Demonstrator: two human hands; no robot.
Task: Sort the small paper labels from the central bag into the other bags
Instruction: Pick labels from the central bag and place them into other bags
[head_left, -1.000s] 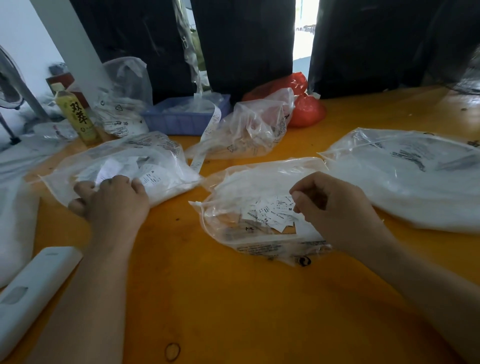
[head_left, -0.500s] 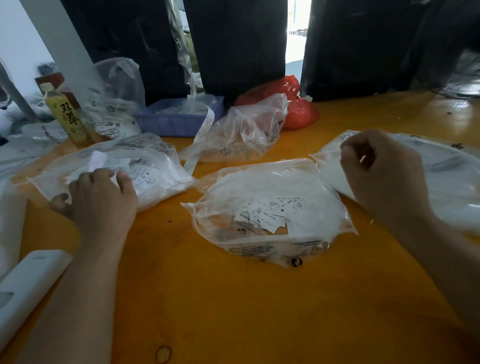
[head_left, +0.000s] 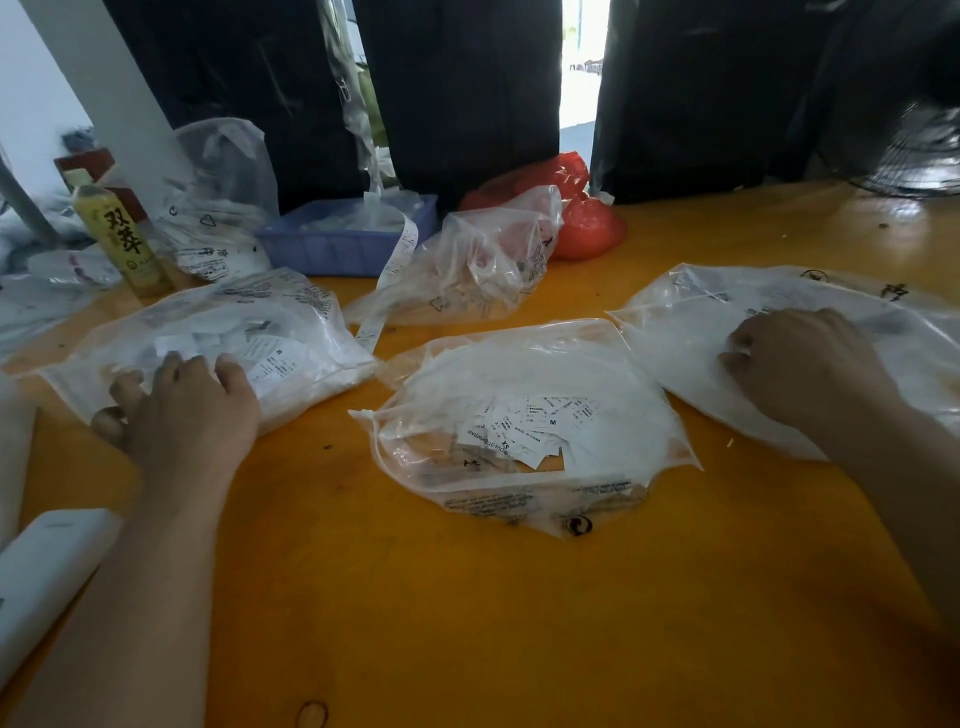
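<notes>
Head view: right hand (head_left: 800, 374), fingers curled, grip unclear, rests on right bag (head_left: 701, 322); left hand (head_left: 182, 410) lies spread on left bag (head_left: 311, 322); many labels (head_left: 530, 426) remain in central bag (head_left: 530, 374).

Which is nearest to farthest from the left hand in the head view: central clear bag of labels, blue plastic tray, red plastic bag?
From the left hand:
1. Central clear bag of labels: just to its right, mid-table.
2. Blue plastic tray: behind it, toward the table's back edge.
3. Red plastic bag: back and farther right, beyond the tray.
</notes>
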